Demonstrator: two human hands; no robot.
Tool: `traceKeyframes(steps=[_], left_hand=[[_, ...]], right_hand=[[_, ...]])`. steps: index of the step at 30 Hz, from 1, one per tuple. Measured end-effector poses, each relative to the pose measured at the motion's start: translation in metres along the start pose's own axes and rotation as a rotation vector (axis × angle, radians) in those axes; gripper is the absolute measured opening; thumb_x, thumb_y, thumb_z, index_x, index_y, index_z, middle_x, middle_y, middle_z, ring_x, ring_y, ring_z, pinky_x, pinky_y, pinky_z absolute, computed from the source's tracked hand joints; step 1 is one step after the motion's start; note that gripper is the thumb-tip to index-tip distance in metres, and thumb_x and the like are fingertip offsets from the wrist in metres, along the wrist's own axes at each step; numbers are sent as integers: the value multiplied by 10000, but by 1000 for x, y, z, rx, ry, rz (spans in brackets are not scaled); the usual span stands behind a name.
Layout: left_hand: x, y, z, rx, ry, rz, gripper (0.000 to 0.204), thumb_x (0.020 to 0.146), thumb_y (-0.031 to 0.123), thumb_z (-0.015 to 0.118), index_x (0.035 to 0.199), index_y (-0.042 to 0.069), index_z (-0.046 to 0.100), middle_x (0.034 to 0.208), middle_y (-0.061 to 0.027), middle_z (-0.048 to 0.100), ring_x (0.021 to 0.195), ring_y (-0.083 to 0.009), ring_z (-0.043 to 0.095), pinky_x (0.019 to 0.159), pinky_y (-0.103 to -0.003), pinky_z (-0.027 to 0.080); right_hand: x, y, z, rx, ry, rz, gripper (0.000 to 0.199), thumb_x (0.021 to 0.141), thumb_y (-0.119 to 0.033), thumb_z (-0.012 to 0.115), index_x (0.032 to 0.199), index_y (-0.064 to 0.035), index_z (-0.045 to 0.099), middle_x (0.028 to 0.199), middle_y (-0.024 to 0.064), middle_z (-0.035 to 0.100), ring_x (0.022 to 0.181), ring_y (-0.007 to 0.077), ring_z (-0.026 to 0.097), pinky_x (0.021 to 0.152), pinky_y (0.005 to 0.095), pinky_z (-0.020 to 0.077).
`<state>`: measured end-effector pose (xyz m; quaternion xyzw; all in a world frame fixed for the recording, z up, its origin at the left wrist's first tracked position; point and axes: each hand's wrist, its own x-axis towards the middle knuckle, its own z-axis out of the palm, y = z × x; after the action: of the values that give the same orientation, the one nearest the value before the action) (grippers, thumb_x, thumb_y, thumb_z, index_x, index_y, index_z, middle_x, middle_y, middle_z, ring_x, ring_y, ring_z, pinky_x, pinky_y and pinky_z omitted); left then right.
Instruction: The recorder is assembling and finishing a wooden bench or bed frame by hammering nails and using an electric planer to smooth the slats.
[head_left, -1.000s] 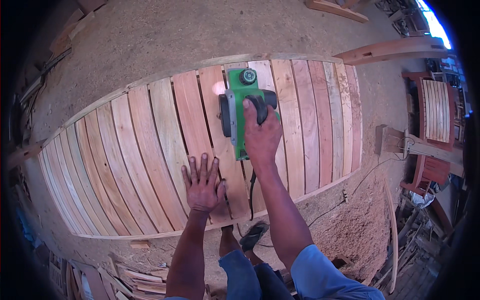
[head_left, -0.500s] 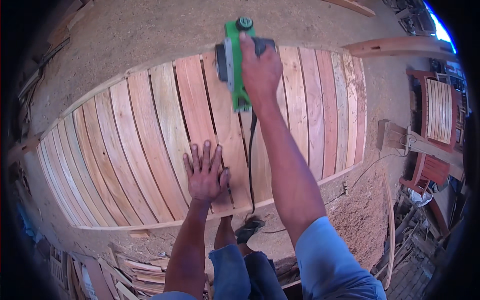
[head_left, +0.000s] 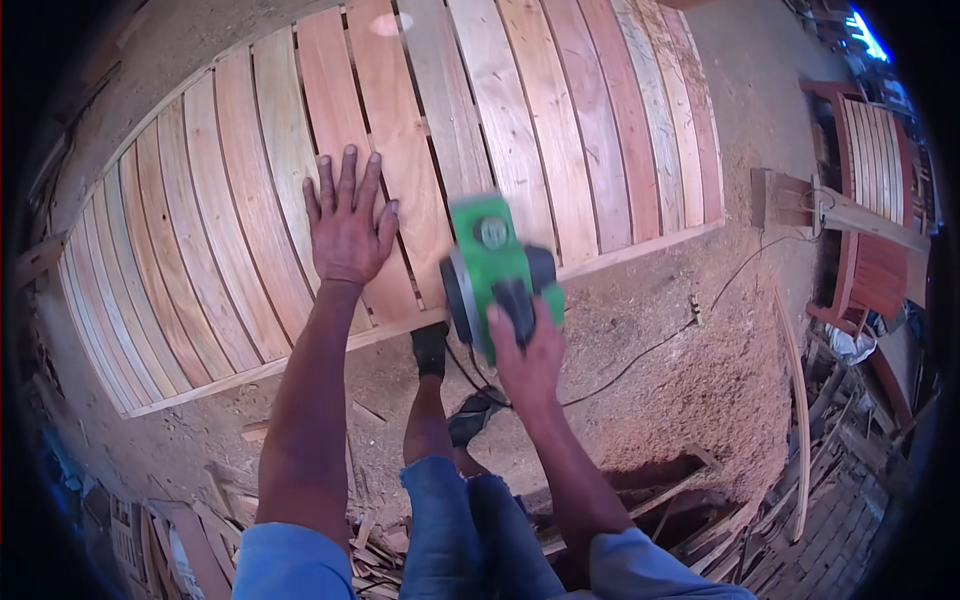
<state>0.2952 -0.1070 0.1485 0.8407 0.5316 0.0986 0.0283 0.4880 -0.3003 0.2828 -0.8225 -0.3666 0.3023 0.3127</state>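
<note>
A green electric planer (head_left: 490, 250) is gripped by my right hand (head_left: 530, 350), fingers wrapped round its black handle. The tool sits over the near edge of a long slatted wooden panel (head_left: 390, 130), its rear part reaching past that edge toward me; motion blurs it slightly. Whether its sole touches the wood cannot be made out. My left hand (head_left: 347, 225) lies flat on the slats to the left of the planer, fingers spread and holding nothing. A black power cord (head_left: 640, 370) trails from the tool to the right across the ground.
Wood shavings (head_left: 680, 420) cover the ground at the near right, beside a long thin wooden strip (head_left: 795, 420). Scrap wood lies at the lower left. A wooden post (head_left: 785, 197) and slatted furniture (head_left: 875, 150) stand at the right. My feet are just below the panel's near edge.
My right hand has drawn the planer from the panel's far edge back to its near edge. The left hand still lies flat on the slats. The view has shifted.
</note>
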Motion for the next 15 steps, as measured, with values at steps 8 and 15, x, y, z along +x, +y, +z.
traceKeyframes(steps=[8,15], left_hand=[[-2,2,4,44,40,24,708,1074,488,527,1714,221,384,1801,-115,281,1666,-422,200,1326,-658,124],[-1,5,0,7,-10,-1,715,1069,477,529,1713,204,383,1807,-122,260,1671,-432,170,1330,-661,96]], right_hand=[[-54,47,-5,77,25,-40,378,994,-328,799,1104,-1,646,799,199,700,676,383,703,641,468,539],[-15,19,15,63,75,-83,363,1002,-335,794,1058,-8,646,742,186,673,648,384,694,613,463,525]])
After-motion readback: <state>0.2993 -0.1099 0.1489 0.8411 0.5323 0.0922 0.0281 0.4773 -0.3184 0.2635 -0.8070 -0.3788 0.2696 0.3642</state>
